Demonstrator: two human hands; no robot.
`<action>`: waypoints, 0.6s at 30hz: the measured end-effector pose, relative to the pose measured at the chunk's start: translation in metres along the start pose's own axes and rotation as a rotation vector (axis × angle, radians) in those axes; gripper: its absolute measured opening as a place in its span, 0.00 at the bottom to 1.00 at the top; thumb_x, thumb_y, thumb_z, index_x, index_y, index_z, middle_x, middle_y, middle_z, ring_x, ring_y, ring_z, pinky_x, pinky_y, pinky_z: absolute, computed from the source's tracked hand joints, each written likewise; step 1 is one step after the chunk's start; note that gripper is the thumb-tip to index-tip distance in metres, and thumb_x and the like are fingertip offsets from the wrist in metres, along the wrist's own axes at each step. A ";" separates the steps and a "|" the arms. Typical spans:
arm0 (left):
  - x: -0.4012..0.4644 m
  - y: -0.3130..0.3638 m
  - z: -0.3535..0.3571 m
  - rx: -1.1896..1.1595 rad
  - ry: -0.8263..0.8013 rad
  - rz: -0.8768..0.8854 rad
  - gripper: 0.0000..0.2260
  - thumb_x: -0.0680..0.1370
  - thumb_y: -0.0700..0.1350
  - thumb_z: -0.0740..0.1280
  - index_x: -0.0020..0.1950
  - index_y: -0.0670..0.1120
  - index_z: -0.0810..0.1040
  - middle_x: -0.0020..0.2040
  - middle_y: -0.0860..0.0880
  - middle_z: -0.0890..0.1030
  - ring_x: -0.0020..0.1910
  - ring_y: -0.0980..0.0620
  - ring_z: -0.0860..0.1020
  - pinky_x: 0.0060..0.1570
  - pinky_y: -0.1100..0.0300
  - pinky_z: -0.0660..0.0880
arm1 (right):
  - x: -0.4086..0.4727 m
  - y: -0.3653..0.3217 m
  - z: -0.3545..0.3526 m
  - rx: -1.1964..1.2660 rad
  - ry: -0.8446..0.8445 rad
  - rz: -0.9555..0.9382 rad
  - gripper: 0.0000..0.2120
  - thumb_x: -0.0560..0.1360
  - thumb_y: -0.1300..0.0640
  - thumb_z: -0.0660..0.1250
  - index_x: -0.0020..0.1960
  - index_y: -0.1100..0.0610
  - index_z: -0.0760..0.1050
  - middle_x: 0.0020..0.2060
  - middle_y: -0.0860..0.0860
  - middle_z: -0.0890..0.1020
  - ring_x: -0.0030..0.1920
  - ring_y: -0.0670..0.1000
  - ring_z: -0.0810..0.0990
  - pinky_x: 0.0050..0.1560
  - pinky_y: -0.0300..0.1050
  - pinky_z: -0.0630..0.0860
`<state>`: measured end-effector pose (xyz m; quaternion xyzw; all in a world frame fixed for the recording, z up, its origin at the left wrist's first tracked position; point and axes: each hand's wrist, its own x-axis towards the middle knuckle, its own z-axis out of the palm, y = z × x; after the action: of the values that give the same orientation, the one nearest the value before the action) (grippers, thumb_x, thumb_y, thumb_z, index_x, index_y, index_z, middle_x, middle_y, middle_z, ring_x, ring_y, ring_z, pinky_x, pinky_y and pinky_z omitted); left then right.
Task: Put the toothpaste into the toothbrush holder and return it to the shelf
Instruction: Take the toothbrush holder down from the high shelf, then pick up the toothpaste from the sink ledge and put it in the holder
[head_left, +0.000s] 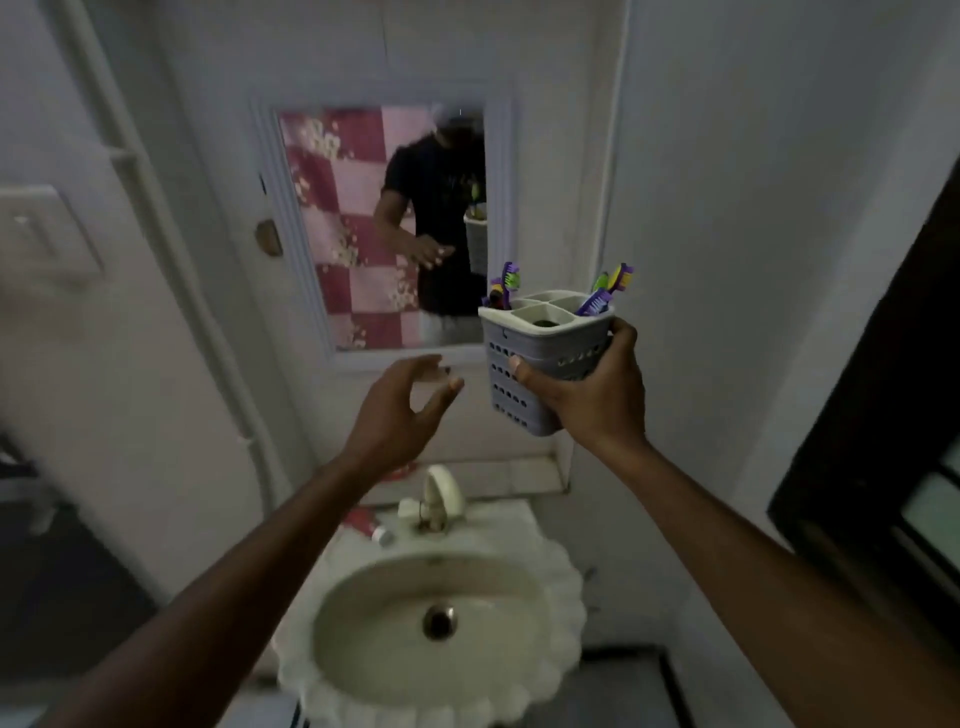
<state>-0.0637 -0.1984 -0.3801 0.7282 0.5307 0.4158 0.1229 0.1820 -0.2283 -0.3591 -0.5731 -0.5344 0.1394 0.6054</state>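
My right hand (587, 395) grips a grey perforated toothbrush holder (540, 358) and holds it up in front of the mirror's lower right corner. Several coloured toothbrushes (605, 293) stick out of its compartments, and something dark green shows in the front compartment. My left hand (400, 410) hovers to the left of the holder with fingers apart and nothing in it. A red tube of toothpaste with a white cap (369, 525) lies on the sink's rim, left of the tap, partly behind my left forearm.
A white scalloped sink (563, 597) with a cream tap (439, 496) is below my arms. A tiled ledge (519, 475) runs behind the tap. A framed mirror (291, 208) hangs on the wall. A dark frame (883, 415) stands at the right.
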 end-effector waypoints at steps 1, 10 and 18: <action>-0.010 -0.017 0.007 -0.017 -0.032 -0.029 0.26 0.80 0.64 0.69 0.70 0.49 0.80 0.66 0.51 0.83 0.62 0.57 0.79 0.61 0.57 0.76 | -0.012 0.015 0.007 -0.021 -0.016 0.043 0.59 0.53 0.25 0.82 0.75 0.49 0.67 0.65 0.40 0.80 0.60 0.44 0.81 0.49 0.36 0.75; -0.066 -0.191 0.054 -0.002 -0.234 -0.353 0.12 0.83 0.49 0.71 0.63 0.45 0.85 0.48 0.51 0.85 0.47 0.51 0.84 0.55 0.51 0.83 | -0.081 0.125 0.074 -0.166 -0.106 0.362 0.51 0.54 0.28 0.84 0.67 0.44 0.64 0.62 0.41 0.81 0.59 0.49 0.84 0.58 0.50 0.82; -0.068 -0.307 0.080 0.343 -0.524 -0.255 0.18 0.78 0.37 0.73 0.68 0.45 0.83 0.66 0.45 0.84 0.64 0.41 0.82 0.60 0.46 0.79 | -0.113 0.190 0.126 -0.281 -0.110 0.502 0.59 0.53 0.25 0.84 0.74 0.50 0.65 0.68 0.44 0.81 0.64 0.50 0.84 0.58 0.52 0.85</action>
<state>-0.2165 -0.1121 -0.6530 0.7484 0.6300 0.1002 0.1817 0.1204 -0.1900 -0.6034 -0.7574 -0.4219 0.2401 0.4367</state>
